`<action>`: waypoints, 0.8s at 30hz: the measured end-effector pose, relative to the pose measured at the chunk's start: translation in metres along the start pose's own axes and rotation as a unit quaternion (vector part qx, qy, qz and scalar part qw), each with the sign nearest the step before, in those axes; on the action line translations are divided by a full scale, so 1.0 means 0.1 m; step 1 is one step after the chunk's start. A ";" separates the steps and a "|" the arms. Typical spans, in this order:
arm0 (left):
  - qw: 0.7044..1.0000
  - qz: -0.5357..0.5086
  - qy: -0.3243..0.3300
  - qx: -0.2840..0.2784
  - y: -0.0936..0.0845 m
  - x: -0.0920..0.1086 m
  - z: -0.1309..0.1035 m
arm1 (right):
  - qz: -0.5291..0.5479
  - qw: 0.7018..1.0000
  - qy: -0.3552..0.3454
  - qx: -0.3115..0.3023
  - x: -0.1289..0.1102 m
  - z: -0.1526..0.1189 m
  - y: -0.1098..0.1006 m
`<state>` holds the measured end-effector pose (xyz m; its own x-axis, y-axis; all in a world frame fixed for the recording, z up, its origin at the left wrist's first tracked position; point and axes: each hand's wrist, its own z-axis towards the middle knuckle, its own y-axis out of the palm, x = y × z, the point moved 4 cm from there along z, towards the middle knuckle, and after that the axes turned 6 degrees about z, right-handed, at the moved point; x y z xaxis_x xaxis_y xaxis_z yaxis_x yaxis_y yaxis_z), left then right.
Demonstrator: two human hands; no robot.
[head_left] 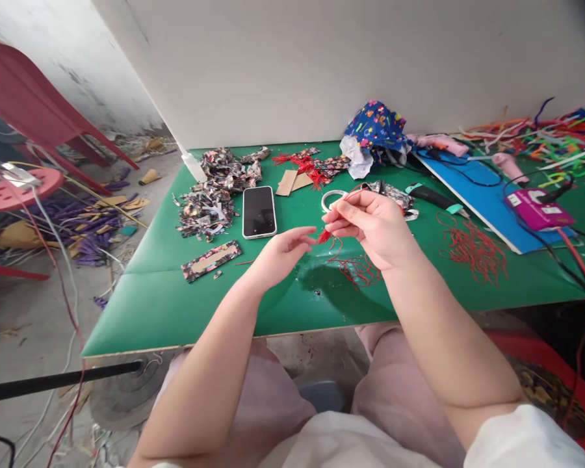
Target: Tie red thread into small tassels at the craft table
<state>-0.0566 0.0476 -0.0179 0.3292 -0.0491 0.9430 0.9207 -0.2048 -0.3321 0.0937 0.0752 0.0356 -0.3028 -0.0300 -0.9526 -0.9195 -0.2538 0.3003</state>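
Note:
Above the green table, my right hand (368,224) is closed in a pinch on a red tassel (324,235), whose threads hang below the fingertips. A thin red cord shows at the top of this hand. My left hand (286,255) is just left of the tassel, fingers stretched toward it and thumb apart; I see nothing held in it. Behind the right fingertips, a white ring (327,200) is partly hidden. A loose tangle of red cord (358,270) is on the table beneath the right hand. Nearer the left hand is a flat floral fabric strip with a cardboard piece (211,261).
A phone (259,212) and floral scraps (207,208) lie left. Cardboard pieces (293,182), a utility knife (433,199) and a blue patterned cloth (376,130) are farther back. At right are more red cord (475,250), a blue board (482,201) and a purple power box (539,209) with cables.

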 end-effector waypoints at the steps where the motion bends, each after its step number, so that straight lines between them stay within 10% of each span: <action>1: 0.999 -0.035 0.018 0.011 0.00 0.01 0.00 | 0.003 1.000 0.003 -0.005 0.01 0.00 0.00; 10: 0.971 -0.224 0.074 0.038 0.26 0.10 -0.01 | 0.033 0.999 0.027 -0.033 0.11 0.01 0.06; 24: 0.998 0.015 0.049 0.045 0.17 0.04 -0.01 | -0.086 0.996 -0.021 -0.025 0.16 0.04 0.03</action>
<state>-0.0395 0.0426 -0.0194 0.3386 -0.1498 0.9290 0.9276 -0.1126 -0.3562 0.0854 0.0779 0.0217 -0.1529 0.0587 -0.9865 -0.9455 -0.2991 0.1287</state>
